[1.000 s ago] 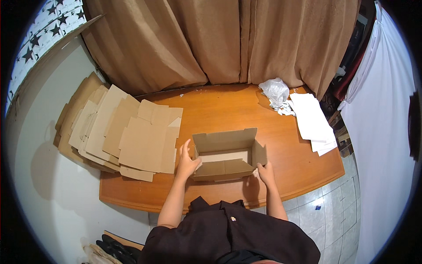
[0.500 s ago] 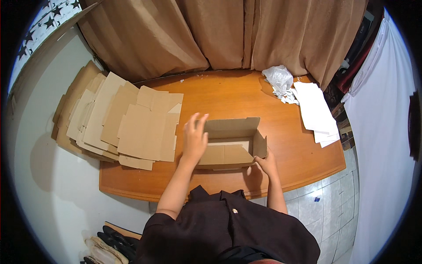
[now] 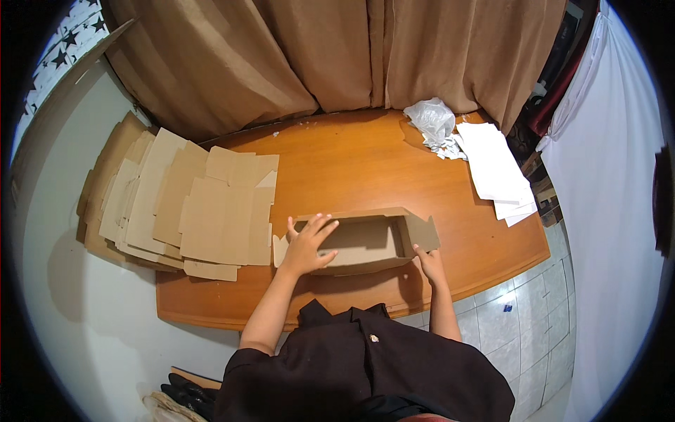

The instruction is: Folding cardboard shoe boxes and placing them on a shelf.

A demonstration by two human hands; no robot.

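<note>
In front of me on the wooden table is an open brown cardboard box (image 3: pixel 365 268), long and low, with its inside facing up. A flap sticks out at each short end. My right hand (image 3: pixel 430 264) pinches the right end flap, thumb on its inner face and the other fingers mostly hidden behind the cardboard. Over the left end of the box, my left hand (image 3: pixel 308 247) spreads its fingers, with the fingertips near the far rim and the thumb above the opening. Whether its palm touches the cardboard I cannot tell.
To the left lies an overlapping stack of flat cut cardboard blanks (image 3: pixel 225 218). At the far right of the table (image 3: pixel 337 162) are a crumpled clear plastic bag (image 3: pixel 430 121), white scraps (image 3: pixel 450 148) and white paper sheets (image 3: pixel 496 165). A brown curtain (image 3: pixel 323 56) hangs behind.
My left hand has come down from beside the far left corner onto the box's left end. The near flap no longer lies across the opening. My right hand still grips the right end.
</note>
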